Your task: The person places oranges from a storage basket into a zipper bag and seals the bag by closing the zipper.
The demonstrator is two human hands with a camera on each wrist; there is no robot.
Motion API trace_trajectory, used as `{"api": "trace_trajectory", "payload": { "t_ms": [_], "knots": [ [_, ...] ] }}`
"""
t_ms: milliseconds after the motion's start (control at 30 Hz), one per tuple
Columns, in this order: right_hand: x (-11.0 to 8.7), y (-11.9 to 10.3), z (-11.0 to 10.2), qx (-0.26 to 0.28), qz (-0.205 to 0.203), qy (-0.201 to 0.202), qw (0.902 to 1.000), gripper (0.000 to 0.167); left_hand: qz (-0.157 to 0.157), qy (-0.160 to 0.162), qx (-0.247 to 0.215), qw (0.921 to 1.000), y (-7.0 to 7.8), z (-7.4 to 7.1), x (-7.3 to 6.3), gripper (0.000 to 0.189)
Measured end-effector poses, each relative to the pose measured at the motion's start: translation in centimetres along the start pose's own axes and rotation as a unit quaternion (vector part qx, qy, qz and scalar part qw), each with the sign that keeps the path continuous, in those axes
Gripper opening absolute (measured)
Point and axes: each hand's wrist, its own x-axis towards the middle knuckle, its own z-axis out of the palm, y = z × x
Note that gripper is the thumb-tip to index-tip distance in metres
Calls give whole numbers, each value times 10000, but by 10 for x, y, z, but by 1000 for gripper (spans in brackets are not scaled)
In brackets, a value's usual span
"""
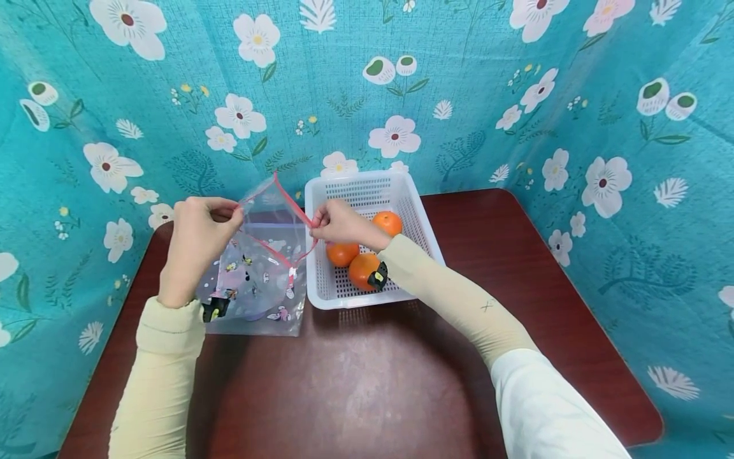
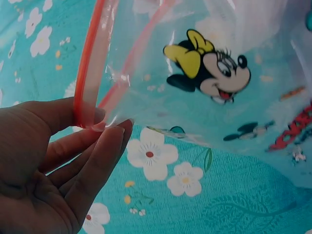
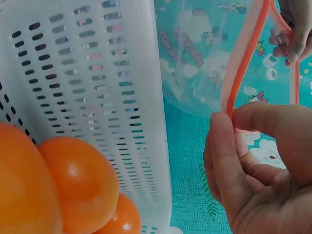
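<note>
A clear zip bag (image 1: 269,207) with a red-edged mouth and cartoon prints hangs between both hands, its mouth spread apart. My left hand (image 1: 197,233) pinches one end of the mouth between thumb and fingers. At the opposite end, the thumb and forefinger of my right hand (image 1: 344,223) grip the red edge. The left wrist view shows a cartoon mouse print on the bag (image 2: 209,107) close up. Below it, a flat bag (image 1: 292,328) with a purplish top strip lies on the table. My right forearm crosses over a white basket (image 1: 317,299) holding oranges (image 1: 363,271).
The basket stands at the back of the dark red table (image 1: 355,389), right beside the bags. Its near orange is partly covered by a black wrist camera (image 1: 378,276). A teal flowered cloth (image 1: 459,115) rises behind the table and along its sides.
</note>
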Motion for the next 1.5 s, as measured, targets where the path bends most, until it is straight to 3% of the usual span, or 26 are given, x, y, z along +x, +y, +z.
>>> {"api": "trace_trajectory", "payload": {
  "t_ms": [267, 533, 833, 1000, 1200, 1500],
  "knots": [
    [-3, -5, 5, 360, 158, -103, 9992, 16, 201, -233, 450, 9985, 11, 14, 0, 16],
    [-3, -11, 8, 51, 119, -128, 9998, 19, 196, -308, 733, 9966, 17, 20, -1, 18],
    [1, -1, 6, -49, 34, 51, 10000, 14, 284, -396, 807, 9955, 15, 16, 1, 17],
    [1, 10, 0, -231, 9, 133, 9996, 7, 144, -440, 766, 9960, 13, 7, 2, 16],
    [0, 19, -5, -322, -3, 106, 9994, 9, -36, -427, 723, 9965, 11, -2, 0, 15],
    [-3, 14, -1, -157, -145, -153, 9997, 12, 120, -719, 885, 9934, 21, 6, 1, 17]
  ]
}}
